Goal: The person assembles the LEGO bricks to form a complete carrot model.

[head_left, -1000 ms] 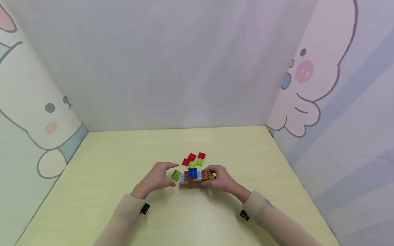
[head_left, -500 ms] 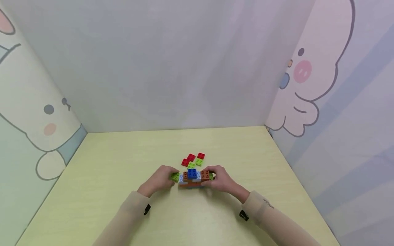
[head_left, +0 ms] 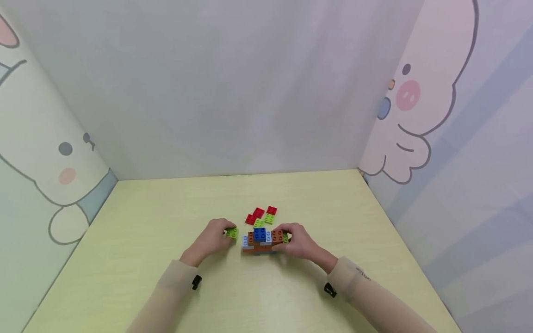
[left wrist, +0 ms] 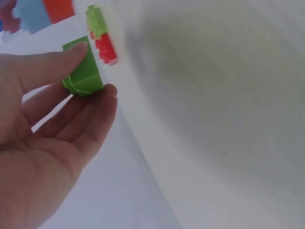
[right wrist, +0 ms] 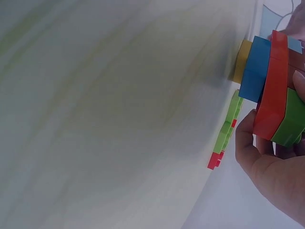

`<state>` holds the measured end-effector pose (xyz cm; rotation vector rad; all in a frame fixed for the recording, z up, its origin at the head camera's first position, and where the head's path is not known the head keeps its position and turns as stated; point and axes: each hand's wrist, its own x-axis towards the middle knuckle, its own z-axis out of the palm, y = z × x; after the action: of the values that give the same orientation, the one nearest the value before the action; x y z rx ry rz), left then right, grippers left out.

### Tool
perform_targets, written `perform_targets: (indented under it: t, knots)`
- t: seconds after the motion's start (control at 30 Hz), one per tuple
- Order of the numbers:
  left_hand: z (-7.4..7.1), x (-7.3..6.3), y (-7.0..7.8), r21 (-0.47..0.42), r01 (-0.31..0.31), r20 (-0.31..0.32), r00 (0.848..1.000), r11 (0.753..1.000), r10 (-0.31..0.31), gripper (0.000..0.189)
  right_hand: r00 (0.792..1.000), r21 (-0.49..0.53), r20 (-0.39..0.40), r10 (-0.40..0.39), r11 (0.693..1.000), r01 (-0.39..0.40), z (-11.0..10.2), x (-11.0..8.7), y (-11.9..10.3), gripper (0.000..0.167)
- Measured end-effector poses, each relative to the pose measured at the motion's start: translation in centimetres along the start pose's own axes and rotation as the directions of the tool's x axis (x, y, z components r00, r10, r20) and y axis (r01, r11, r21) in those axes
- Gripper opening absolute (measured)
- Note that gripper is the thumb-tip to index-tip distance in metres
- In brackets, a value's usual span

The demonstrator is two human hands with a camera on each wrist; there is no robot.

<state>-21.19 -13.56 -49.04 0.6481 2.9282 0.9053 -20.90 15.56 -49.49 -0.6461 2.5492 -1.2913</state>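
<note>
My left hand pinches a green building brick between thumb and fingers, just left of a brick build. In the left wrist view the thumb lies on one face of that brick and fingertips on another. The brick build is long and stacked from orange, light blue and brown bricks, topped by a dark blue brick. Its right end is gripped by my right hand. There the right wrist view shows another green brick on the build, with a blue brick and a yellow brick underneath.
Behind the build lie several loose flat bricks, among them a red brick and a light green brick. The pale yellow table meets a grey curtain at the back and cartoon-printed cloths at both sides.
My left hand has closed on the green brick beside the build and moved it a little left and away from the build's left end. The right hand keeps its grip in place.
</note>
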Motion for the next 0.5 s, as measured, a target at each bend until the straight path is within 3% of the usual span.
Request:
perform_targets:
  t: [0.17,0.33,0.5]
  knots:
    - [-1.5,0.1,1.6,-0.067,-0.056,-0.089,0.995,0.996,0.05,0.031,1.0,0.005,-0.003,0.0,1.0,0.0,0.0,0.0,0.0,0.036]
    - [-2.2,0.6,4.3,-0.121,-0.127,-0.201,0.974,0.984,0.101,0.031,1.0,0.012,-0.013,0.003,1.0,-0.002,-0.1,-0.1,0.1,0.036]
    - [-2.1,1.0,6.7,-0.15,-0.233,-0.224,0.955,0.961,0.197,0.032,1.0,0.013,-0.01,-0.026,1.0,0.026,0.0,-0.1,0.0,0.036]
